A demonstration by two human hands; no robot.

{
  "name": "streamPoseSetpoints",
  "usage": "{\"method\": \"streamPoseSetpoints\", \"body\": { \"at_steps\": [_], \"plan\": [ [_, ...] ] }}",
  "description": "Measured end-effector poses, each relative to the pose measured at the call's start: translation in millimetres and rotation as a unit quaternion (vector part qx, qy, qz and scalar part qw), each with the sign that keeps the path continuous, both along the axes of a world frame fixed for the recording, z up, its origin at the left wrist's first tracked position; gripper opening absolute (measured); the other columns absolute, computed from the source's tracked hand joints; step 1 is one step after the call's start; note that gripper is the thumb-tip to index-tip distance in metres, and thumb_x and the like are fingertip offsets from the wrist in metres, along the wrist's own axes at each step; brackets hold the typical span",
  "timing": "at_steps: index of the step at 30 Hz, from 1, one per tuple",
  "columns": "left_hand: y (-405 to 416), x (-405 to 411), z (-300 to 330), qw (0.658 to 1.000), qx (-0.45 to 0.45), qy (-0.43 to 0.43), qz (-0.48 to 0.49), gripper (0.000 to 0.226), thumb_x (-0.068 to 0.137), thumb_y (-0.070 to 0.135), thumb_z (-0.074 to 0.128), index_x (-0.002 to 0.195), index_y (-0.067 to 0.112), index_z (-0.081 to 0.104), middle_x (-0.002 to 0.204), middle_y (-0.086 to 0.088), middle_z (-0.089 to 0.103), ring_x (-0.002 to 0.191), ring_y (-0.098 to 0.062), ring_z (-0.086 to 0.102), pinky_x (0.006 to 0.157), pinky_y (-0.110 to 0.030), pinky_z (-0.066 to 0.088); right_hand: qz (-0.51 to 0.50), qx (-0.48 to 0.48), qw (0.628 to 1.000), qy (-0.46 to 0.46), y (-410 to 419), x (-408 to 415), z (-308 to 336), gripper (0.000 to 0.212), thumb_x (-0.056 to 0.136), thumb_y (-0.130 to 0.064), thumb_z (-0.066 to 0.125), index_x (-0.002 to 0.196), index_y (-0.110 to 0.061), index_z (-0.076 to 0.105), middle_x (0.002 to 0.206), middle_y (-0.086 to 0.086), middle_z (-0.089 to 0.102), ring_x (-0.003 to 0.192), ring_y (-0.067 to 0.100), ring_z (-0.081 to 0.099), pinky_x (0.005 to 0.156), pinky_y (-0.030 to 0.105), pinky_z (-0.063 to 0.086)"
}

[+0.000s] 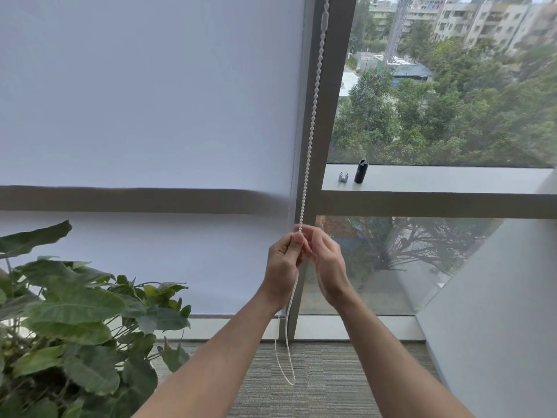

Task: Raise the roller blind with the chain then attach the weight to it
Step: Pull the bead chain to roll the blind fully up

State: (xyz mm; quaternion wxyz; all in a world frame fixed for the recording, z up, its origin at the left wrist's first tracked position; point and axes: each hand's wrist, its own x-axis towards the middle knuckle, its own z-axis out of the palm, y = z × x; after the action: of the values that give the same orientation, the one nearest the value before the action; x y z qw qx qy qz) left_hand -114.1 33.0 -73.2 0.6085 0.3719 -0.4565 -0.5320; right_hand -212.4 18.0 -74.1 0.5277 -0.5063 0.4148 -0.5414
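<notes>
Two bare forearms reach up from the bottom edge toward the window, and the hands meet at the bead chain. The left hand has its fingers curled round the chain, pinching it just where the taut upper run ends. The right hand sits right beside it, touching or nearly touching, fingers bent in toward the same spot on the chain; whether they actually clamp the beads cannot be told from here.

Above the hands the chain runs straight up along the grey window post, with a longer white connector piece near the top. Below the left hand it hangs slack in a narrow loop that ends above the carpet.

The roller blind is down, covering the left pane almost to the sill, with the shadow of a crossbar showing through it.

On the ledge to the right of the post stand a small black cylinder and, just beside it, a small silver clip-like piece; both are well apart from the hands.

A leafy green plant fills the lower left. Trees and buildings show through the bare right pane.
</notes>
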Motion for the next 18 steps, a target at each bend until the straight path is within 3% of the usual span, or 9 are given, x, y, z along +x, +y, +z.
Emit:
{"method": "streamPoseSetpoints", "body": {
  "at_steps": [2,4,7,9,12,18],
  "plan": [
    [3.8,-7.7,1.1,1.000,0.006,0.005,0.003,0.033,0.104,0.011,0.042,0.077,0.010,0.060,0.062,0.003,0.051,0.057,-0.006,0.041,0.056,-0.019,0.033,0.011,-0.055,0.998,-0.035,-0.8,9.4,37.4,0.038,0.099,-0.039,0.041,0.109,-0.018,0.070,0.093,0.010,0.071,0.088,0.024,0.067,0.077,0.034,0.053],
    [9.6,-8.9,-8.0,1.000,0.017,-0.015,0.009,0.032,0.102,0.015,0.046,0.074,0.012,0.060,0.063,-0.008,0.038,0.057,-0.012,0.032,0.056,-0.030,0.023,0.030,-0.116,0.990,-0.077,-1.1,14.6,71.2,0.039,0.102,-0.036,0.037,0.110,-0.014,0.069,0.080,0.009,0.064,0.072,0.022,0.061,0.063,0.032,0.052],
    [21.5,-3.3,-32.2,0.997,0.033,-0.063,0.006,0.033,0.095,0.025,0.046,0.065,0.019,0.059,0.058,-0.005,0.034,0.055,-0.012,0.031,0.054,-0.027,0.026,0.041,-0.164,0.981,-0.092,-6.4,17.6,104.2,0.042,0.104,-0.035,0.034,0.104,-0.012,0.069,0.062,-0.002,0.048,0.051,0.013,0.039,0.044,0.025,0.034],
    [28.7,0.3,-44.0,0.996,0.059,-0.073,-0.001,0.034,0.094,0.031,0.047,0.065,0.020,0.059,0.055,0.004,0.033,0.053,-0.010,0.029,0.051,-0.024,0.025,0.030,-0.149,0.984,-0.089,-6.9,22.5,105.5,0.045,0.104,-0.036,0.033,0.087,-0.013,0.068,0.053,-0.009,0.036,0.044,0.008,0.025,0.041,0.021,0.023],
    [31.4,2.6,-55.2,0.993,0.085,-0.078,-0.005,0.032,0.093,0.032,0.048,0.066,0.019,0.059,0.053,0.007,0.032,0.052,-0.009,0.028,0.050,-0.024,0.023,-0.030,-0.147,0.986,-0.071,-3.1,31.7,90.0,0.045,0.101,-0.037,0.037,0.065,-0.020,0.058,0.045,-0.009,0.033,0.038,0.007,0.025,0.039,0.020,0.021],
    [34.5,-0.2,-62.1,0.991,0.071,-0.109,-0.024,0.032,0.095,0.028,0.048,0.068,0.018,0.060,0.053,0.004,0.033,0.052,-0.009,0.029,0.049,-0.019,0.026,-0.095,-0.173,0.980,-0.032,-4.4,31.0,78.0,0.045,0.098,-0.047,0.042,0.060,-0.024,0.053,0.044,-0.005,0.034,0.038,0.012,0.028,0.038,0.027,0.020]
  ]
}}
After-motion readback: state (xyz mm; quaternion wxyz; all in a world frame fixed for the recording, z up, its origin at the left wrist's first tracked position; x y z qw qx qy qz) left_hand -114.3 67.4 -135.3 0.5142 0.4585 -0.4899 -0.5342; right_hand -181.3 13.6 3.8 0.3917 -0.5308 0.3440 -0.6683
